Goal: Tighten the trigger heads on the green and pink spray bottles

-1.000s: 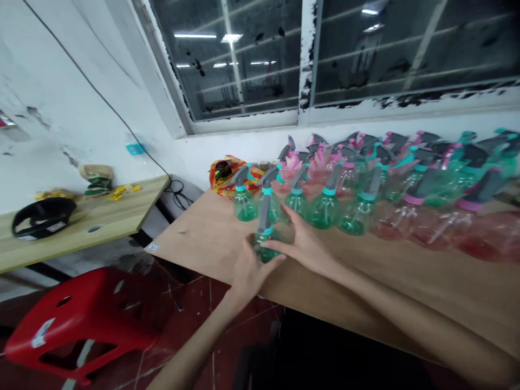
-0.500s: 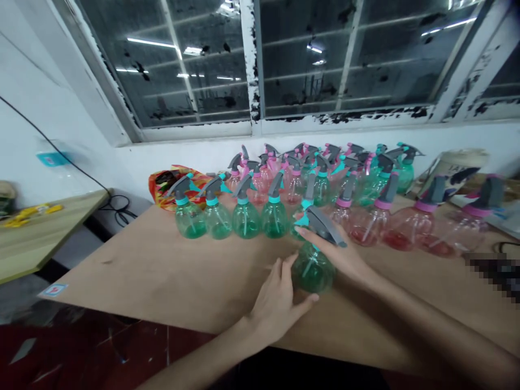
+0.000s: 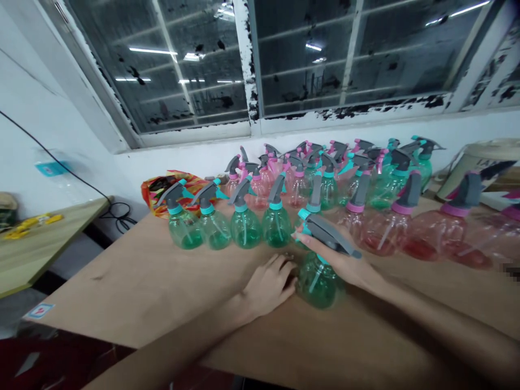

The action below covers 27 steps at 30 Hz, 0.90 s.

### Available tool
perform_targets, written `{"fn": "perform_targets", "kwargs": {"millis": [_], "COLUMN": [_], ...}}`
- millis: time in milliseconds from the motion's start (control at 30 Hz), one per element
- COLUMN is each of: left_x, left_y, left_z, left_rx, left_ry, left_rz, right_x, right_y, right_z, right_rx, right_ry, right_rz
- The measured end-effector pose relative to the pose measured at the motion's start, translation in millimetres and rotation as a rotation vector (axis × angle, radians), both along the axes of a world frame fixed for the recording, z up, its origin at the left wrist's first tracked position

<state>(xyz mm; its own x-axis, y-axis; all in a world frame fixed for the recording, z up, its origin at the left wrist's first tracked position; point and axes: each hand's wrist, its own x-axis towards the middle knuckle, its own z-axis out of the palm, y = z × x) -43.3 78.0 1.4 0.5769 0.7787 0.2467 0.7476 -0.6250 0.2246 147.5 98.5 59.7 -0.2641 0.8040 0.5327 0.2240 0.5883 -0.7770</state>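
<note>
My right hand (image 3: 345,260) is closed around the neck of a green spray bottle (image 3: 319,284), just under its grey and teal trigger head. The bottle holds a little green liquid, with a thin tube inside. Palm down on the table, my left hand (image 3: 270,287) lies just left of the bottle, fingers loosely bent and holding nothing. Behind them stands a front row of green spray bottles (image 3: 246,227) with teal collars. To the right this row carries on with pink spray bottles (image 3: 379,233), some with red liquid in them.
More pink and green bottles crowd the back of the wooden table (image 3: 162,292), below a window (image 3: 304,59). A red and yellow bag (image 3: 152,197) lies at the back left, a printed pouch (image 3: 473,162) at the back right. Another table (image 3: 73,233) stands at left.
My left hand has come away from the bottle's side and turned palm down on the table. The right hand keeps its grip on the bottle's neck. The view has shifted slightly.
</note>
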Motion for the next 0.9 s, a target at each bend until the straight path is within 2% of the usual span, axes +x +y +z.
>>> {"fn": "perform_targets", "kwargs": {"millis": [167, 400, 900], "left_x": [11.5, 9.0, 9.0], "left_y": [8.3, 9.4, 9.2], "left_z": [-1.7, -2.8, -2.2], "left_rx": [0.029, 0.03, 0.007], "left_ry": [0.014, 0.013, -0.011], "left_rz": [-0.047, -0.064, -0.057], "right_x": [1.0, 1.8, 3.4], "right_y": [-3.6, -3.0, -3.0], "right_z": [-1.6, 3.8, 2.2], "right_rx": [0.053, -0.03, -0.064], "right_ry": [-0.014, 0.01, 0.03], "right_rz": [-0.072, 0.031, 0.022]}}
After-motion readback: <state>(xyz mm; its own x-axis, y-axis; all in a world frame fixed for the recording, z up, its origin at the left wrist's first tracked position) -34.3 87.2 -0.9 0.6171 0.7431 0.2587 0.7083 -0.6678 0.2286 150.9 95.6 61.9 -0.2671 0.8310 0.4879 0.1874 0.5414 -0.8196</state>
